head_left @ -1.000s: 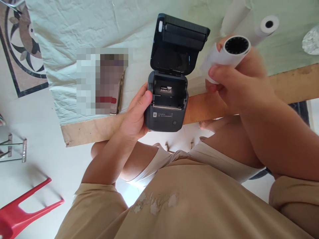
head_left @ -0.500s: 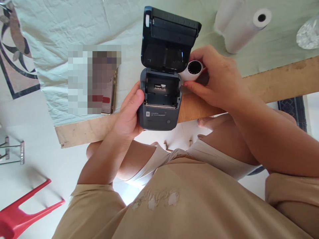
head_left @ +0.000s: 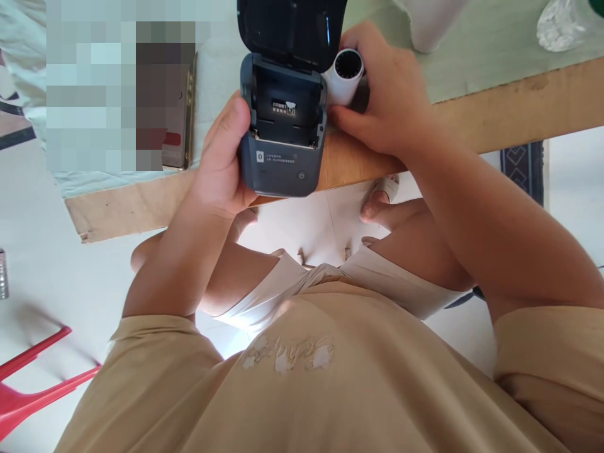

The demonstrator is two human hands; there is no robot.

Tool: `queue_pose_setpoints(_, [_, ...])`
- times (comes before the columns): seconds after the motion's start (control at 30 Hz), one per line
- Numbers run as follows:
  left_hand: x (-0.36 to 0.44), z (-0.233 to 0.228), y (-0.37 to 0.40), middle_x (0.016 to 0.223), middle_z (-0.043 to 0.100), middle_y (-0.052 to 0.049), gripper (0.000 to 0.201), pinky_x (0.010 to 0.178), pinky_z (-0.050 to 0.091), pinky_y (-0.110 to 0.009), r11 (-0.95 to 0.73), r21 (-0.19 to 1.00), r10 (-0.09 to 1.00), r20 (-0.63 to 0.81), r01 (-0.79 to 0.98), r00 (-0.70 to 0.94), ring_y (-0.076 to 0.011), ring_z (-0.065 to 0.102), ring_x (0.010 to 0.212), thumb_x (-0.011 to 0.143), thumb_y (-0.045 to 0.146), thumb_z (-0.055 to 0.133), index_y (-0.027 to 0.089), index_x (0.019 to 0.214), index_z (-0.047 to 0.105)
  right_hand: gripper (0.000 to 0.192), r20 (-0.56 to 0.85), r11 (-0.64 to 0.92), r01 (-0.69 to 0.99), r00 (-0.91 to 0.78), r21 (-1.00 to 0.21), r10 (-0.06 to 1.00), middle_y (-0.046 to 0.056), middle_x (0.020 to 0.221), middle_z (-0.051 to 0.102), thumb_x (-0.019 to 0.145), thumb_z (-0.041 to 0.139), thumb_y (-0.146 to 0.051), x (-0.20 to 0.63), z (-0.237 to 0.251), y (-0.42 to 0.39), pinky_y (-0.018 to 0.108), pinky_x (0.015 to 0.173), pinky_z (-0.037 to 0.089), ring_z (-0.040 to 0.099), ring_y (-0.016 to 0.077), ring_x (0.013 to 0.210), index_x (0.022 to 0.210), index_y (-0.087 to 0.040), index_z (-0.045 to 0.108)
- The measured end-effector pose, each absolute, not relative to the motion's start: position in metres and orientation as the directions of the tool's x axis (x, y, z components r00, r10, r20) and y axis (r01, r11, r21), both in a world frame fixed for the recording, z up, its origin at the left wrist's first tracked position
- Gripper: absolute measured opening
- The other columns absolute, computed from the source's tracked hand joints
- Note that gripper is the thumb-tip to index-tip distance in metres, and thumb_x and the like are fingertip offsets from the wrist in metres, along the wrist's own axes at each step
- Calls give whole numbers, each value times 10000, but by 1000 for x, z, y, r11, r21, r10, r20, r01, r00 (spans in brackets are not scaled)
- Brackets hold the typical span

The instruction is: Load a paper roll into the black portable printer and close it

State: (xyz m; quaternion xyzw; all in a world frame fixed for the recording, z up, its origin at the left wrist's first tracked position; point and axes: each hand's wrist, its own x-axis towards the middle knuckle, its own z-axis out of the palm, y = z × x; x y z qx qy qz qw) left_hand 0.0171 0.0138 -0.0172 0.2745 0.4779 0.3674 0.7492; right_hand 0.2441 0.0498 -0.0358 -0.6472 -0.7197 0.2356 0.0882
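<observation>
Dark grey plastic label printer [head_left: 283, 126], lid open, at the bench [head_left: 519, 107] front edge, gripped by left hand [head_left: 221, 163]. Small white paper roll [head_left: 345, 75], just beside the printer's right side, clasped in right hand [head_left: 387, 94].

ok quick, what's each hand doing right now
left hand: closed around the open printer
right hand: closed on the paper roll

home | patterned floor tiles [head_left: 14, 119] | cloth-covered wooden table [head_left: 519, 107] | red plastic chair [head_left: 28, 384]
</observation>
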Motion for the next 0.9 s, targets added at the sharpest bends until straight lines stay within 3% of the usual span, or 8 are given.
queue_pose_setpoints(0.1, [21, -18, 14, 1223, 823, -38, 489, 1463, 391, -544, 503, 811, 859, -432, -298, 273, -349, 470, 1641, 980, 584, 622, 183, 1236, 734, 696, -165, 61, 896, -147, -440, 975, 122, 1392, 596, 995, 586, -571, 243, -36, 49, 336, 1285, 573, 578, 90, 1375, 1496, -90, 528])
queue_pose_setpoints(0.2, [24, -21, 14, 1248, 823, -30, 545, 1490, 338, -608, 475, 820, 868, -375, -321, 325, -362, 464, 1646, 1010, 604, 561, 151, 1262, 727, 631, -163, 64, 887, -154, -458, 975, 93, 1420, 595, 983, 613, -449, 244, -33, 47, 375, 1282, 556, 589, 86, 1295, 1527, -151, 500])
queue_pose_setpoints(0.33, [26, -22, 13, 1195, 843, -5, 618, 1464, 409, -590, 438, 829, 879, -312, -349, 361, -337, 509, 1593, 1046, 640, 420, 148, 1264, 725, 603, -165, 77, 863, -182, -500, 969, 26, 1455, 595, 928, 580, -282, 247, -30, 45, 429, 1256, 519, 574, 113, 1237, 1524, -266, 488])
queue_pose_setpoints(0.43, [26, -21, 13, 1192, 846, 22, 552, 1406, 493, -585, 439, 841, 884, -342, -316, 318, -353, 582, 1502, 1023, 614, 506, 170, 1257, 737, 617, -175, 101, 859, -215, -502, 961, 74, 1441, 590, 962, 612, -366, 248, -31, 47, 429, 1293, 533, 578, 113, 1310, 1540, -189, 487])
queue_pose_setpoints(0.5, [25, -20, 13, 1199, 843, 20, 521, 1425, 470, -589, 436, 843, 892, -357, -314, 279, -357, 582, 1506, 1007, 587, 566, 169, 1263, 742, 663, -183, 115, 867, -230, -485, 956, 112, 1431, 582, 991, 606, -488, 248, -34, 49, 401, 1322, 539, 570, 105, 1372, 1535, -126, 497])
queue_pose_setpoints(0.63, [24, -23, 14, 1270, 828, -24, 615, 1446, 442, -609, 449, 842, 889, -386, -300, 246, -383, 538, 1562, 961, 665, 600, 170, 1299, 738, 705, -182, 136, 884, -239, -448, 954, 126, 1440, 573, 999, 575, -574, 247, -37, 48, 384, 1335, 541, 551, 111, 1432, 1520, -102, 515])
queue_pose_setpoints(0.73, [24, -25, 14, 1362, 802, 43, 666, 1472, 447, -557, 412, 870, 900, -341, -271, 272, -354, 461, 1647, 925, 742, 614, 216, 1316, 728, 693, -183, 131, 884, -234, -448, 955, 123, 1442, 566, 995, 591, -548, 247, -37, 45, 398, 1352, 521, 545, 112, 1424, 1522, -106, 508])
queue_pose_setpoints(0.9, [29, -19, 12, 1431, 769, 99, 590, 1520, 388, -484, 394, 867, 906, -311, -304, 288, -315, 248, 1783, 963, 718, 571, 258, 1280, 762, 579, -185, 132, 850, -258, -511, 948, 73, 1470, 545, 946, 561, -241, 247, -35, 43, 491, 1307, 466, 538, 151, 1364, 1519, -197, 492])
